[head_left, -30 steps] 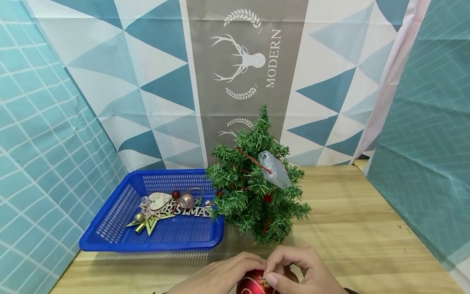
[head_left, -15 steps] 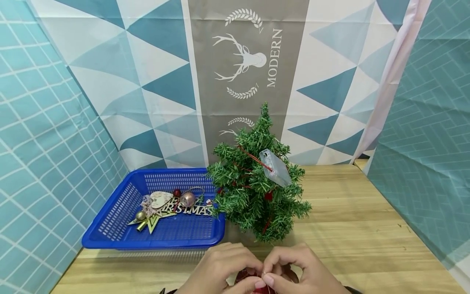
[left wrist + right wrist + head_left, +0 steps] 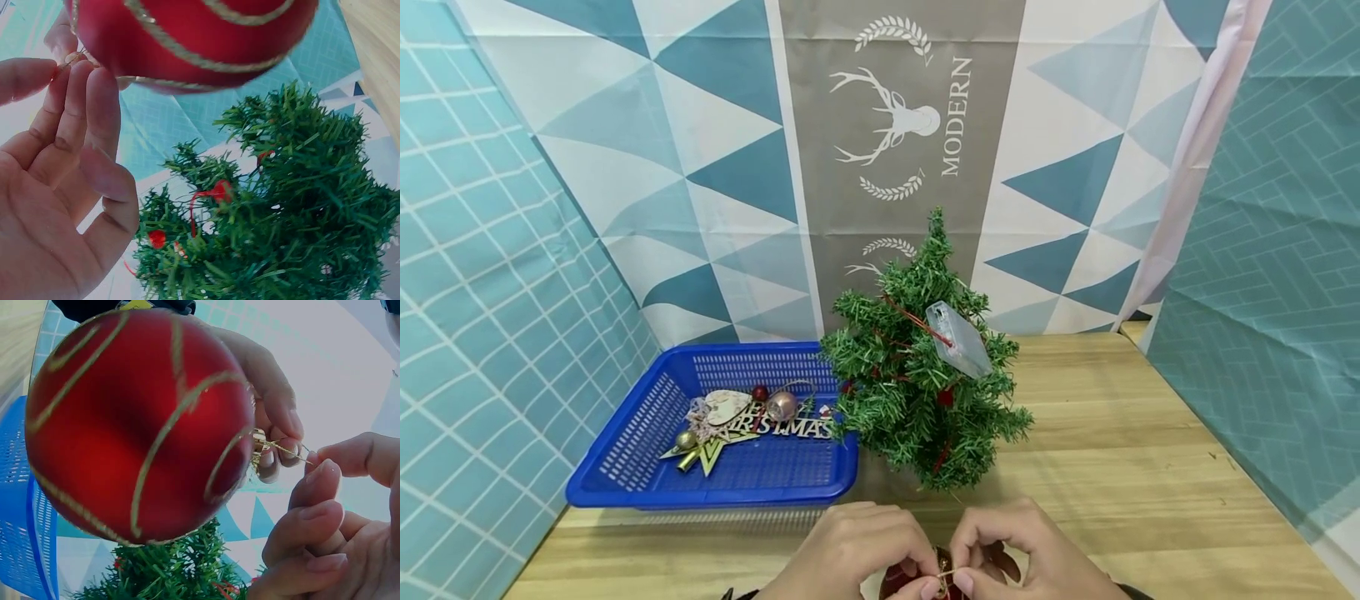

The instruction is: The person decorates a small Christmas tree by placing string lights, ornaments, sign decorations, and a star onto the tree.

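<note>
Low in the head view, a red Christmas bauble (image 3: 119,444) with gold glitter swirls sits behind and below both hands, mostly covered by them. From its small gold cap (image 3: 259,439) runs a thin gold cord (image 3: 287,449). My right hand (image 3: 1030,550) pinches this cord between thumb and index finger, other fingers curled. Close beside the cap, my left hand (image 3: 861,552) pinches the cord with thumb and fingertips. The cord spans the short gap between the hands. In the left wrist view the bauble fills the top, over the left hand (image 3: 69,156).
A small green artificial Christmas tree (image 3: 917,383) stands just beyond the hands, with red strings and a clear plastic box (image 3: 958,340) on it. Left of it, a blue basket (image 3: 715,502) holds a gold star, small balls and a Christmas sign (image 3: 801,428). Patterned cloth hangs behind the wooden table (image 3: 1120,433).
My left hand has gone from lying over the bauble to pinching the gold cord beside my right fingers. The hands have since moved slightly apart, with the cord stretched between them.
</note>
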### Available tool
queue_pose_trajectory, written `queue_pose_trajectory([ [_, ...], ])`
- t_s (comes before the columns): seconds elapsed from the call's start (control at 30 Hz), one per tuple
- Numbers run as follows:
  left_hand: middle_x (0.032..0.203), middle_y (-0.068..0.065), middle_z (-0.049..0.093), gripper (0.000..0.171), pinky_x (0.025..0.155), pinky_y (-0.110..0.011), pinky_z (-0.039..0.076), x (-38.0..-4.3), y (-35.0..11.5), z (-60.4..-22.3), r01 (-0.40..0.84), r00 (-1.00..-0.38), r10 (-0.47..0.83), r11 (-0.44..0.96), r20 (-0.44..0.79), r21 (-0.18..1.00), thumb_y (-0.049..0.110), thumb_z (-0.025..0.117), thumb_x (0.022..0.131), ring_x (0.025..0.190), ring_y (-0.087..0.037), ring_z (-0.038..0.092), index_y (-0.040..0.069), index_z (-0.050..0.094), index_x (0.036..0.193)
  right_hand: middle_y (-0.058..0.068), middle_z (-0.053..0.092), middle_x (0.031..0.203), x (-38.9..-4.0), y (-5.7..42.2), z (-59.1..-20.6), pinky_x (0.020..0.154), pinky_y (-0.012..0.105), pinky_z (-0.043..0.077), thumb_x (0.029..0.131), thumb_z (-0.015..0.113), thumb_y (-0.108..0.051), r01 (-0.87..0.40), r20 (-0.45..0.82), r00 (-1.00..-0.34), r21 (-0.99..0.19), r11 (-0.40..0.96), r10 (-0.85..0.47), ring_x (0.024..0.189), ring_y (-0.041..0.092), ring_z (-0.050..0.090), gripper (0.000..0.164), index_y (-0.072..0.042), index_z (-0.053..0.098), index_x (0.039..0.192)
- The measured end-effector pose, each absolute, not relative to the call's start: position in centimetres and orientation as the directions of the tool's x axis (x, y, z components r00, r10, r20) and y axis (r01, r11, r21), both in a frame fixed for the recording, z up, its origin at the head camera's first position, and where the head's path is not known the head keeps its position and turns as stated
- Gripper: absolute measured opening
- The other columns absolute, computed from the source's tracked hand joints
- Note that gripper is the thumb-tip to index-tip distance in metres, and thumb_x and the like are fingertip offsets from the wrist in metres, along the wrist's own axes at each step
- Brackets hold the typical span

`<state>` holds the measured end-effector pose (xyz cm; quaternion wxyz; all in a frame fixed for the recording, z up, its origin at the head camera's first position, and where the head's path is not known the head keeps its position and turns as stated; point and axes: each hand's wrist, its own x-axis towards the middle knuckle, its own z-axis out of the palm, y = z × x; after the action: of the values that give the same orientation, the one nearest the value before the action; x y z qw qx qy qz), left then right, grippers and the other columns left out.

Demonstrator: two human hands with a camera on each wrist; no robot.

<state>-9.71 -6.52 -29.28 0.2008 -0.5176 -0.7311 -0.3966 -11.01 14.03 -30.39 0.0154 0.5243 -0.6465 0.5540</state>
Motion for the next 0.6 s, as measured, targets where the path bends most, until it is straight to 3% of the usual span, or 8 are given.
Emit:
queue_pose_trajectory([
  [0.27, 0.077, 0.010, 0.059, 0.006, 0.067, -0.006, 0.040, -9.97, -6.44, -29.99, 0.918, -0.383, 0.605, 0.164, 0.698, 0.361, 0.015, 0.053, 0.088, 0.071, 0.007, 0.051, 0.018, 0.057, 0.085, 0.001, 0.048, 0.060, -10.87, 14.55, -30.99, 0.039, 0.011, 0.031, 0.076, 0.050, 0.013, -0.657, 0.554, -0.495, -0.743, -0.129, -0.670, 0.044, 0.004, 0.034, 0.023, -0.009, 0.054, 0.082],
  [0.6, 0.074, 0.011, 0.057, 0.005, 0.058, -0.004, 0.036, -10.17, -6.48, -29.95, 0.927, -0.371, 0.532, 0.260, 0.761, 0.271, 0.015, 0.055, 0.087, 0.064, 0.007, 0.048, 0.018, 0.057, 0.083, 0.002, 0.046, 0.057, -10.92, 14.71, -30.97, 0.038, 0.014, 0.033, 0.082, 0.047, 0.013, -0.596, 0.488, -0.564, -0.799, -0.081, -0.666, 0.046, 0.002, 0.034, 0.026, -0.011, 0.055, 0.089],
])
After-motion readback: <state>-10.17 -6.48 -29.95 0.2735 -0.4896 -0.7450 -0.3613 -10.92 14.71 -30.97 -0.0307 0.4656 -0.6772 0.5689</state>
